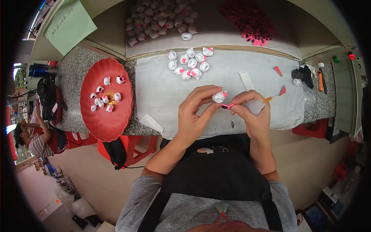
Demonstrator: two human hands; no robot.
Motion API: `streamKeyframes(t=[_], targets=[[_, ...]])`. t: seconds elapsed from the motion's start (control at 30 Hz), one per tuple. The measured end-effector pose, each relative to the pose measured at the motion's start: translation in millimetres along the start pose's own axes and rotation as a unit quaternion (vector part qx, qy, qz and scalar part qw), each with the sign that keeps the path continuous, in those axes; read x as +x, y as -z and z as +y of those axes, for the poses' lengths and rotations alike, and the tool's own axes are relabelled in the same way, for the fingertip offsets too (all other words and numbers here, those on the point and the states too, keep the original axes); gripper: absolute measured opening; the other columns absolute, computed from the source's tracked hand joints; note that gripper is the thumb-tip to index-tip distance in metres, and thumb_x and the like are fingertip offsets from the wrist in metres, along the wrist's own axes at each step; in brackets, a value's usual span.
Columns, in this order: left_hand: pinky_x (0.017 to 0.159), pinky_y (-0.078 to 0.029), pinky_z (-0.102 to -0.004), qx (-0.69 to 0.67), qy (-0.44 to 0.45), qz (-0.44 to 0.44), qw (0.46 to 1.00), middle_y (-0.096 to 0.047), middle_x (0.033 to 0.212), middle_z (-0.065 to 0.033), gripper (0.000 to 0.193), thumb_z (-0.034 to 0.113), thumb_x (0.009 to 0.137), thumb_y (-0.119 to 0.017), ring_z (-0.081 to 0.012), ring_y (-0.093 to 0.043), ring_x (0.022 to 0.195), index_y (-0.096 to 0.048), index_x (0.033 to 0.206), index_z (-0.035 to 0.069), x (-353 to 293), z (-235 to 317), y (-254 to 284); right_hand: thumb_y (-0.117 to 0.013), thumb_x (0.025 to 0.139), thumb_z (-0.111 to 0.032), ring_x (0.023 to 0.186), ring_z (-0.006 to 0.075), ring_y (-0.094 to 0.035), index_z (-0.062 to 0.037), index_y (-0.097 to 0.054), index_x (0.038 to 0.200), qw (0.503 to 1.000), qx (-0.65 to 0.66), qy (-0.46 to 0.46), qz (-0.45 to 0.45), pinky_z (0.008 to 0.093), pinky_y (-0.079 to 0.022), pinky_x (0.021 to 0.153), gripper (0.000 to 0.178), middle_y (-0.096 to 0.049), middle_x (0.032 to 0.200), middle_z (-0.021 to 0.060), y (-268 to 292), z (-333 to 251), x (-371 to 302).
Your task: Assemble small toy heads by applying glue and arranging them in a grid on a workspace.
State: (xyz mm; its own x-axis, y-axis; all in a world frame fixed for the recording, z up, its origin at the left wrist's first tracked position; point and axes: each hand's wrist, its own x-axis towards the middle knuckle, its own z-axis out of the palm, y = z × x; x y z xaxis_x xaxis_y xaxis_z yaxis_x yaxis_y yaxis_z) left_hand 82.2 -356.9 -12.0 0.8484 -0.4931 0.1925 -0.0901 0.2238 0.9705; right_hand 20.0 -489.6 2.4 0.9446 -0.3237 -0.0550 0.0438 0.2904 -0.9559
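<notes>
Between the thumb and fingers of my left hand (193, 114) is a small white cat-shaped head (218, 97) with a pink patch. My right hand (253, 118) pinches a tiny pink glasses-shaped piece with black lenses (226, 106), close below the head; my left thumb is near its other end. A translucent squeeze bottle (255, 106) with an orange tip and thin needle rests in my right palm, pointing away to the right. Several more white heads (192, 63) stand grouped on the white sheet (154, 89) beyond my hands.
A red scalloped plate (88, 112) with several heads, some wearing glasses, is at left. The shelf holds piles of heads (154, 25) and pink pieces (257, 36). Red scraps (282, 90), a white strip (246, 81) and a dark cloth (303, 75) lie right. A person (38, 135) sits far left.
</notes>
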Motion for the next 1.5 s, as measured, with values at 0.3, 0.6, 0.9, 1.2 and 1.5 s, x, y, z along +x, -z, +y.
streamKeyframes(t=[0.3, 0.6, 0.9, 1.2, 1.5], targets=[[0.073, -0.044, -0.0256, 0.112, -0.029, -0.021, 0.993, -0.049, 0.099, -0.0126, 0.029, -0.010, 0.068, -0.052, -0.0174, -0.051, 0.089, -0.051, 0.096, -0.003, -4, 2, -10, -0.060, 0.068, 0.001, 0.061, 0.0077, -0.049, 0.0003, -0.053, 0.074, 0.999, 0.033, 0.010, 0.011, 0.0190, -0.039, 0.055, 0.009, -0.055, 0.070, 0.0046, 4, 9, -5], [0.076, -0.042, -0.0272, -0.071, 0.048, -0.006, 0.996, -0.050, 0.100, -0.0149, 0.028, -0.005, 0.069, -0.056, -0.0184, -0.050, 0.090, -0.050, 0.096, -0.003, -7, 2, -5, -0.061, 0.066, 0.001, 0.065, 0.0076, -0.049, -0.0010, -0.051, 0.079, 0.998, -0.021, 0.055, 0.032, 0.0193, -0.038, 0.059, 0.016, -0.054, 0.071, 0.0040, -2, 16, -6], [0.076, -0.043, -0.0285, -0.222, 0.077, -0.038, 0.971, -0.052, 0.096, -0.0142, 0.023, -0.003, 0.068, -0.058, -0.0192, -0.052, 0.088, -0.053, 0.090, -0.001, -9, -4, 5, -0.063, 0.061, 0.005, 0.059, 0.0093, -0.049, 0.0014, -0.050, 0.089, 0.998, -0.013, 0.011, -0.054, 0.0203, -0.039, 0.052, 0.031, -0.053, 0.070, 0.0066, -8, 4, -2], [0.072, -0.044, -0.0244, -0.263, 0.075, -0.036, 0.961, -0.053, 0.093, -0.0116, 0.025, -0.007, 0.070, -0.055, -0.0156, -0.053, 0.083, -0.053, 0.094, -0.002, -11, -10, 11, -0.064, 0.063, 0.001, 0.059, 0.0126, -0.052, 0.0036, -0.051, 0.084, 0.999, 0.007, 0.003, -0.031, 0.0219, -0.042, 0.052, 0.025, -0.055, 0.073, 0.0098, -12, 15, -3], [0.077, -0.042, -0.0251, -0.199, 0.107, -0.031, 0.974, -0.053, 0.099, -0.0115, 0.027, -0.002, 0.075, -0.052, -0.0157, -0.051, 0.090, -0.050, 0.101, -0.004, -16, -4, 14, -0.060, 0.065, 0.003, 0.060, 0.0127, -0.052, 0.0041, -0.051, 0.087, 1.000, 0.000, -0.015, -0.027, 0.0223, -0.043, 0.054, 0.024, -0.055, 0.072, 0.0094, -18, 13, -2]])
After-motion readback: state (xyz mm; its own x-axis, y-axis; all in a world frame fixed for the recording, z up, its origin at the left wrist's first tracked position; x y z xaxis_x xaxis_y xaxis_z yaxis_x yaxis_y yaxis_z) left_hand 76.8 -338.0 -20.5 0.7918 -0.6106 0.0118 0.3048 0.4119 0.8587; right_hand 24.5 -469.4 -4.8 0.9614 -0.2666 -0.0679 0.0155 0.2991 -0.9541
